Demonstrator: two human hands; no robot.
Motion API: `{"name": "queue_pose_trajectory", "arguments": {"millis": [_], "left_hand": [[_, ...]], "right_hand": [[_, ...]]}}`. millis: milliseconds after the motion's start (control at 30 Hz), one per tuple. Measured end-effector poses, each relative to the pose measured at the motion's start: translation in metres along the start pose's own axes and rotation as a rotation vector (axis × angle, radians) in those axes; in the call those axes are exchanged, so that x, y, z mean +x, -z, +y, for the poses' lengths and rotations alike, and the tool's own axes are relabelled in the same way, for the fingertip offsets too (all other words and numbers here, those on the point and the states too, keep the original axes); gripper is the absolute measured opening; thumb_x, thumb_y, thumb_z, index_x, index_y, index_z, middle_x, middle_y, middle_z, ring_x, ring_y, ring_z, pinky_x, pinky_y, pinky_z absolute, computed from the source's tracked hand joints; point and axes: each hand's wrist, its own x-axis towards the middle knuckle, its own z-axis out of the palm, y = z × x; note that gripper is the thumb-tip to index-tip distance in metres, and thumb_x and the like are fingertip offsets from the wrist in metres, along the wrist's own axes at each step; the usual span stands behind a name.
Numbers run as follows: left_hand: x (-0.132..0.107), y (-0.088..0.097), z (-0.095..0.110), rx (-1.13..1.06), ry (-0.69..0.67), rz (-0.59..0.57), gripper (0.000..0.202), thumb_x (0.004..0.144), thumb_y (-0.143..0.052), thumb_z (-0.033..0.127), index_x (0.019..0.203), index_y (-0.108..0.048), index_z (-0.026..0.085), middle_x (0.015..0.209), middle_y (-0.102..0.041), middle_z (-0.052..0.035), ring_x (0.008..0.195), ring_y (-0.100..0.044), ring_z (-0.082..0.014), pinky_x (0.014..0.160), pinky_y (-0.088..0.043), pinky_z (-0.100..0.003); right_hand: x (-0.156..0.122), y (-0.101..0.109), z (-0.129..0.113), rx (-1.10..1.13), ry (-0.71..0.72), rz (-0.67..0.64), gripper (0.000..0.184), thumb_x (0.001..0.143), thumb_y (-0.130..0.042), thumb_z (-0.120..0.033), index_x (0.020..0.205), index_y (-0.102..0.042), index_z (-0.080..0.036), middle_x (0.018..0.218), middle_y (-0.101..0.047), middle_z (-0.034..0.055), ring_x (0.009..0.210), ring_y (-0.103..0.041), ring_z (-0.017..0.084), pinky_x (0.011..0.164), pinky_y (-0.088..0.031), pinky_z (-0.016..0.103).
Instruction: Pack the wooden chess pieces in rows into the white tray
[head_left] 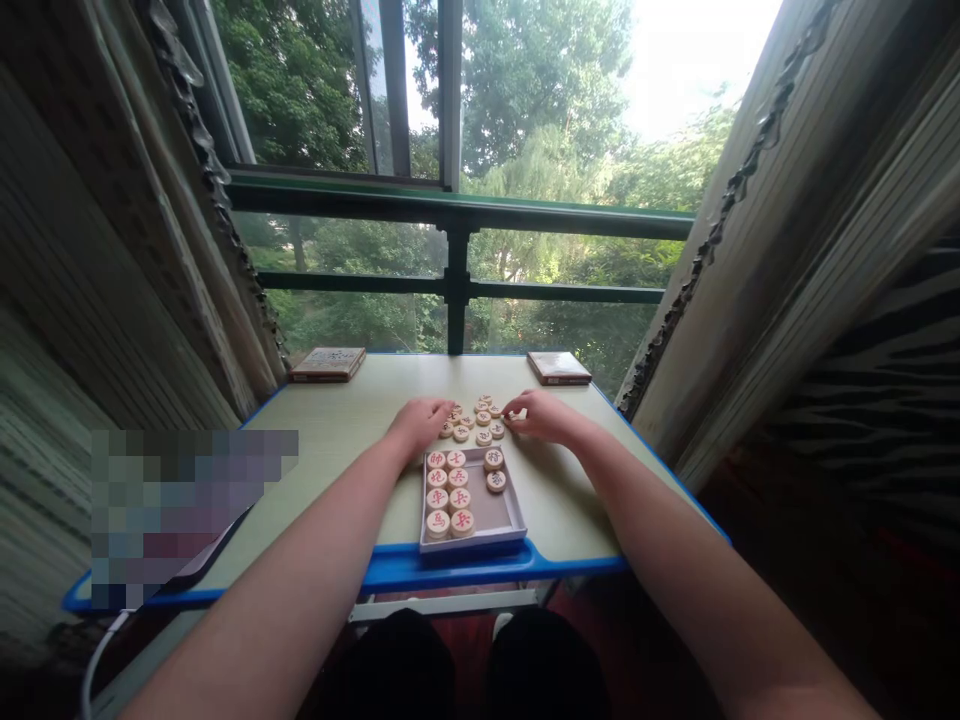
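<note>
A shallow grey tray (504,515) sits near the table's front edge, with several round wooden chess pieces laid in rows in its left and far parts. Beyond it lies a loose cluster of more pieces (475,420) on the pale tabletop. My left hand (420,422) rests at the cluster's left side, fingers curled over pieces there. My right hand (536,414) is at the cluster's right side, fingertips pinched together on a piece I can barely see.
A small pale table (337,430) with a blue rim stands against a window with a green rail. A flat box (328,364) lies at the far left, another (559,368) at the far right. Curtains hang on both sides. A dark flat object lies at the left edge.
</note>
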Motion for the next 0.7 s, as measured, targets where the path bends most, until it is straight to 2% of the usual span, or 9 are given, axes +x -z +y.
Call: {"name": "queue_pose_trajectory", "arguments": {"millis": [167,400,567,700], "left_hand": [[0.0019,-0.003,-0.0037,-0.107,0.01,0.005,0.049,0.081,-0.037,0.053,0.091,-0.069,0.017,0.091,-0.071,-0.0071,0.088,-0.062,-0.0232,0.079,-0.045,-0.031],[0.0007,-0.0079,-0.0062,-0.387,0.054,-0.053,0.068,0.08,-0.032,0.064,0.11,-0.063,0.012,0.119,-0.06,-0.0132,0.11,-0.054,-0.025,0.095,-0.038,-0.034],[-0.0008,-0.0051,-0.001,-0.453,0.07,-0.079,0.072,0.078,-0.031,0.068,0.106,-0.066,0.012,0.115,-0.062,-0.0148,0.108,-0.055,-0.027,0.093,-0.039,-0.037],[-0.0011,-0.0042,0.0002,-0.47,0.085,-0.081,0.072,0.077,-0.032,0.069,0.103,-0.066,0.012,0.112,-0.064,-0.0144,0.105,-0.056,-0.0274,0.091,-0.041,-0.038]], "right_hand": [[0.0002,-0.002,0.0016,0.032,0.052,0.023,0.037,0.07,-0.058,-0.008,0.103,-0.068,-0.02,0.098,-0.066,0.0044,0.073,-0.059,0.013,0.065,-0.043,0.019],[0.0003,0.0006,0.0049,-0.022,-0.01,0.07,0.025,0.073,-0.057,-0.018,0.095,-0.07,-0.018,0.096,-0.068,0.0053,0.078,-0.059,0.016,0.067,-0.043,0.021],[0.0007,0.0021,0.0047,-0.035,-0.025,0.073,0.018,0.073,-0.06,-0.026,0.085,-0.072,-0.021,0.091,-0.068,0.0037,0.073,-0.059,0.015,0.062,-0.041,0.022],[0.0017,0.0,0.0092,0.0,0.019,0.064,0.015,0.072,-0.059,-0.018,0.081,-0.071,-0.02,0.091,-0.067,0.0039,0.071,-0.059,0.014,0.063,-0.042,0.022]]}}
